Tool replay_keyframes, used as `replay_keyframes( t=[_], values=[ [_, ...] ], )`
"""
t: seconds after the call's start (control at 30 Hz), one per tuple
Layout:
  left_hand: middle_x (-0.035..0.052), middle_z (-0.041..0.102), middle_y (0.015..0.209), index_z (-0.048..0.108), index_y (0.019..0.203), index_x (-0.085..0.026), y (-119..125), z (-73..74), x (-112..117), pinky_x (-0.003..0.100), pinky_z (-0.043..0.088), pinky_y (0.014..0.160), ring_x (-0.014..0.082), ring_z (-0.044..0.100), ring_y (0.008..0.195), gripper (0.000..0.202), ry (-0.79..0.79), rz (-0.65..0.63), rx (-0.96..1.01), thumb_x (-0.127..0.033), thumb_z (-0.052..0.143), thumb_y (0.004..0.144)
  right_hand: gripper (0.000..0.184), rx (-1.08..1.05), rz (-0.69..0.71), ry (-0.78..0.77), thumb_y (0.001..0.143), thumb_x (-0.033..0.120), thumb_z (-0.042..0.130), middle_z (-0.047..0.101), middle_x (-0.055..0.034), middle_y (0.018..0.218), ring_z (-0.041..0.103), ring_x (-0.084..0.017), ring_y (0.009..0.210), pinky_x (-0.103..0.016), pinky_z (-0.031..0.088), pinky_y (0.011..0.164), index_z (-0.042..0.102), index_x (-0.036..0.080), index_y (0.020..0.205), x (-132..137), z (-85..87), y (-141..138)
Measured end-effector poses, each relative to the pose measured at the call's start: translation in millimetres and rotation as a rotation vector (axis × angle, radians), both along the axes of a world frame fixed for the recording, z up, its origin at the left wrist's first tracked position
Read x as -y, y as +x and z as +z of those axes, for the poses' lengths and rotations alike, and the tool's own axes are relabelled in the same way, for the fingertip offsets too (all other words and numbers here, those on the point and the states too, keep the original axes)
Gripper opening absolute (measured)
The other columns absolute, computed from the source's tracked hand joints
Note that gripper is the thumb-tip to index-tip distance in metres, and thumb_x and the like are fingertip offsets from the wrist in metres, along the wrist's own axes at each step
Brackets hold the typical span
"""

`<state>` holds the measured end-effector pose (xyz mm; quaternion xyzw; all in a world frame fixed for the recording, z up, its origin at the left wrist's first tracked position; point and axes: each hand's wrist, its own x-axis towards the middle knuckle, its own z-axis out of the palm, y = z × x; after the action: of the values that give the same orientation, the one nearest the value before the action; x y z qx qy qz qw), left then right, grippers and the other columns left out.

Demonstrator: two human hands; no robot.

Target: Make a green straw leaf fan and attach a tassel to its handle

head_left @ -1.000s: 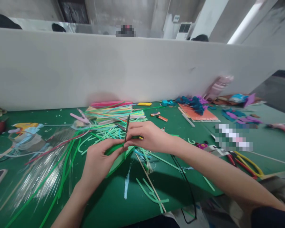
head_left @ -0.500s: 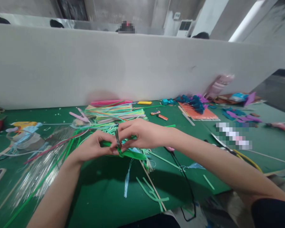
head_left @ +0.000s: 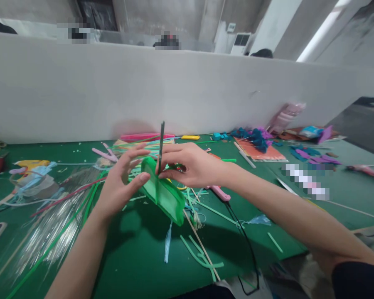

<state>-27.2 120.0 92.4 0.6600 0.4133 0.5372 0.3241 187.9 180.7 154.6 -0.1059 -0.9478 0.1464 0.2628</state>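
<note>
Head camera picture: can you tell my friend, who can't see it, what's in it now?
A right hand pinches thin dark sticks standing nearly upright at a bright green piece, with the left hand spread open beside it. Colourful strips litter the green table below, and a pale partition stands behind.

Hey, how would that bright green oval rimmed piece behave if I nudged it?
The bright green oval rimmed piece is probably fairly stiff, since it shows no obvious sag in midair. It's likely light, judging by its thin-looking rim. Nudging its lower end may swing it, as the right hand grips a thin dark rod near the piece's upper edge.
</note>
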Motion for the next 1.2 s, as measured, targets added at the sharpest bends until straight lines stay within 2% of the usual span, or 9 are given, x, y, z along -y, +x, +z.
replay_keyframes(
  t=[0.07, 0.2, 0.3, 0.43, 0.8, 0.9, 1.0, 1.1, 1.2],
  values=[
    [0.0072, 0.05, 0.153, 0.062, 0.125, -0.029, 16, 0.2, 30, 0.049, 0.035, 0.118, 0.0315, 0.042, 0.144, 0.042, -0.015, 0.155, -0.093, -0.046, 0.068, 0.087, 0.007, -0.039, -0.03, 0.036, 0.092, 0.014, 0.064, 0.065, -0.006, 0.087, 0.058, -0.016, 0.079, -0.03, 0.048, 0.072, 0.067, 0.013, 0.086, 2, -2.9, -1],
    [0.0101, 0.051, 0.153, 0.041, 0.151, -0.029, 44, -9.5, 73, 0.052, 0.042, 0.113, 0.0356, 0.048, 0.14, 0.083, -0.147, 0.24, -0.3, -0.049, 0.076, 0.078, 0.008, -0.045, -0.086, 0.049, 0.093, 0.018, 0.064, 0.063, -0.0048, 0.084, 0.057, -0.016, 0.075, -0.029, 0.046, 0.068, 0.064, 0.014, 0.086, 11, -15.3, -4],
    [0.0103, 0.067, 0.137, 0.059, 0.136, -0.023, 45, -16.8, 73, 0.046, 0.051, 0.105, 0.0329, 0.062, 0.127, 0.053, -0.171, 0.332, -0.305, -0.046, 0.064, 0.088, 0.008, 0.012, -0.12, 0.051, 0.093, 0.018, 0.063, 0.064, -0.0063, 0.086, 0.058, -0.017, 0.077, -0.029, 0.046, 0.068, 0.064, 0.013, 0.087, 20, -25.2, -6],
    [0.0057, 0.079, 0.111, 0.076, 0.109, -0.024, 21, -15.4, 51, 0.042, 0.056, 0.095, 0.0307, 0.072, 0.106, 0.035, -0.249, 0.194, -0.3, -0.048, 0.065, 0.087, 0.011, 0.08, -0.152, 0.035, 0.091, 0.02, 0.067, 0.064, -0.0051, 0.085, 0.058, -0.017, 0.075, -0.027, 0.045, 0.065, 0.064, 0.014, 0.083, 27, -30.1, -4],
    [0.0026, 0.079, 0.084, 0.082, 0.087, -0.025, 0, -4.6, 30, 0.035, 0.055, 0.084, 0.0245, 0.072, 0.083, 0.022, -0.366, -0.041, -0.169, -0.043, 0.079, 0.077, 0.004, 0.181, 0.01, -0.188, 0.09, 0.013, 0.069, 0.067, -0.0043, 0.088, 0.063, -0.016, 0.082, -0.028, 0.049, 0.073, 0.072, 0.015, 0.088, 26, -10.1, 5],
    [0.0031, 0.079, 0.084, 0.081, 0.081, -0.023, -5, -4.6, 21, 0.033, 0.054, 0.083, 0.0234, 0.071, 0.084, 0.018, -0.467, -0.2, -0.047, -0.039, 0.083, 0.073, 0.009, 0.159, -0.018, -0.368, 0.085, 0.021, 0.076, 0.064, 0.0001, 0.078, 0.06, -0.013, 0.071, -0.024, 0.047, 0.064, 0.07, 0.015, 0.088, 25, -12.7, 3],
    [0.0045, 0.076, 0.074, 0.079, 0.071, -0.019, -6, -12.0, 12, 0.032, 0.055, 0.075, 0.0221, 0.07, 0.073, 0.027, -0.555, -0.367, 0.057, -0.044, 0.087, 0.065, 0.026, 0.139, 0.028, -0.695, 0.08, 0.028, 0.081, 0.063, 0.0034, 0.074, 0.057, -0.01, 0.064, -0.021, 0.044, 0.057, 0.07, 0.016, 0.1, 21, -20.7, -1],
    [0.0038, 0.068, 0.058, 0.071, 0.06, -0.018, 1, -28.8, 11, 0.034, 0.057, 0.06, 0.0212, 0.067, 0.056, 0.044, -0.634, -0.485, 0.176, -0.058, 0.088, 0.055, 0.026, 0.096, 0.164, -0.956, 0.077, 0.032, 0.084, 0.063, 0.003, 0.074, 0.055, -0.009, 0.06, -0.021, 0.046, 0.054, 0.073, 0.014, 0.092, 18, -33.2, -4],
    [0.0002, 0.061, 0.049, 0.062, 0.059, -0.019, 15, -48.4, 16, 0.031, 0.052, 0.045, 0.0185, 0.06, 0.043, 0.057, -0.704, -0.534, 0.331, -0.068, 0.088, 0.044, 0.026, -0.028, 0.199, -1.037, 0.072, 0.032, 0.088, 0.062, 0.0021, 0.077, 0.055, -0.008, 0.059, -0.022, 0.047, 0.053, 0.074, 0.014, 0.084, 19, -44.7, -5]
  ],
)
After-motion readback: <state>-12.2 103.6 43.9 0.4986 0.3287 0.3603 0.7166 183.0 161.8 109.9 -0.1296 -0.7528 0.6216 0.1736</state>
